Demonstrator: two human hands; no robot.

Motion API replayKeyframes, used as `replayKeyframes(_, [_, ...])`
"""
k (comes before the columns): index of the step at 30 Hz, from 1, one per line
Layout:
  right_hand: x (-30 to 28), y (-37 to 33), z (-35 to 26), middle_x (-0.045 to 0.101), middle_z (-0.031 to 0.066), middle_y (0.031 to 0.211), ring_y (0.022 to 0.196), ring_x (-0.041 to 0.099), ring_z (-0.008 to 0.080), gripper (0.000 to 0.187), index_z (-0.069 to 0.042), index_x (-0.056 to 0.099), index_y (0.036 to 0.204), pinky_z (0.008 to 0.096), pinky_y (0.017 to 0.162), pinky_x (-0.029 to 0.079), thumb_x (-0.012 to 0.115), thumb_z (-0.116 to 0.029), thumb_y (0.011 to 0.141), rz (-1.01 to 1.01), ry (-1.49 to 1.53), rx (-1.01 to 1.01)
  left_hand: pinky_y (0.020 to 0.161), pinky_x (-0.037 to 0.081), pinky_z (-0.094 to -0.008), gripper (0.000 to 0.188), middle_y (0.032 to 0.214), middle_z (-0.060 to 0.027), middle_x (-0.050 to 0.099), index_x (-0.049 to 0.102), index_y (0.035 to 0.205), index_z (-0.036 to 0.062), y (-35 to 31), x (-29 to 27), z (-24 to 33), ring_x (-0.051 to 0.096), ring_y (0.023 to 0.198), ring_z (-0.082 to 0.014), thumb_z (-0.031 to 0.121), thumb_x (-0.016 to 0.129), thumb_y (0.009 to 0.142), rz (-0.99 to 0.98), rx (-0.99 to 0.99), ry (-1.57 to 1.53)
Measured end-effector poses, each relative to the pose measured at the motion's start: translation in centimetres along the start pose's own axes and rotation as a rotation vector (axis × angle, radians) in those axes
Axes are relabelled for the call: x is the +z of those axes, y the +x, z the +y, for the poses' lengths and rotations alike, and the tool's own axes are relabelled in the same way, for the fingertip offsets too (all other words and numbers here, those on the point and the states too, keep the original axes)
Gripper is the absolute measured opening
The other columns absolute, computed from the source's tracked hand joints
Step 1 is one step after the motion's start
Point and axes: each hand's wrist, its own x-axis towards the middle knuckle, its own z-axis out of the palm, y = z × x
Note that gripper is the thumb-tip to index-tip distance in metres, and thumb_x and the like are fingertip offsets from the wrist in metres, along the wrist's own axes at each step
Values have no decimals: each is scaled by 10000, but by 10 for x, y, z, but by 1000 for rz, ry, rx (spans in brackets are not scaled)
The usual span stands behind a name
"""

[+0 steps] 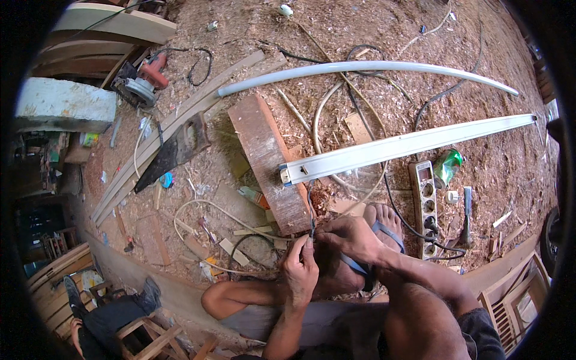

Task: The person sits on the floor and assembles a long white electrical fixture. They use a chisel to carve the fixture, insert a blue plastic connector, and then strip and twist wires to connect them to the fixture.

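My left hand (pixel 300 267) is closed, its thumb and forefinger pinching a thin dark electric wire (pixel 312 222). From the other side my right hand (pixel 354 240) meets it, fingers closed on the same wire; its exact end is too small to make out. The wire runs up toward the near end of a long white lamp batten (pixel 408 144). That end rests on a brown wooden block (pixel 264 156), just beyond my hands. A long white fluorescent tube (pixel 360 66) lies farther off, its left end by some wooden strips.
Shavings cover the ground. At right lie a power strip (pixel 422 204), a green bottle (pixel 447 168) and a hammer (pixel 467 219). A handsaw (pixel 174 153) and a red circular saw (pixel 144 81) lie left. Loose cables (pixel 204 204) curl about. Another person's legs (pixel 120 318) show lower left.
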Motion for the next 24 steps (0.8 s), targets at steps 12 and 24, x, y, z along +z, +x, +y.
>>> replayKeyframes(12, [0, 1, 1, 728, 165, 844, 782, 717, 249, 211, 23, 710, 995, 358, 725, 558, 647, -172, 943, 8, -47, 9, 736, 529, -473, 176, 943, -230, 682, 677, 1078, -41, 0, 6, 6, 669, 869, -438, 61, 569, 984, 36, 220, 268])
replayKeyframes(24, [3, 4, 14, 714, 95, 871, 729, 690, 137, 248, 77, 686, 1006, 268, 661, 561, 639, -166, 1003, -88, 366, 150, 728, 526, -448, 182, 926, -218, 681, 671, 1085, -25, -5, 9, 1, 671, 835, -416, 91, 556, 1004, 25, 169, 195])
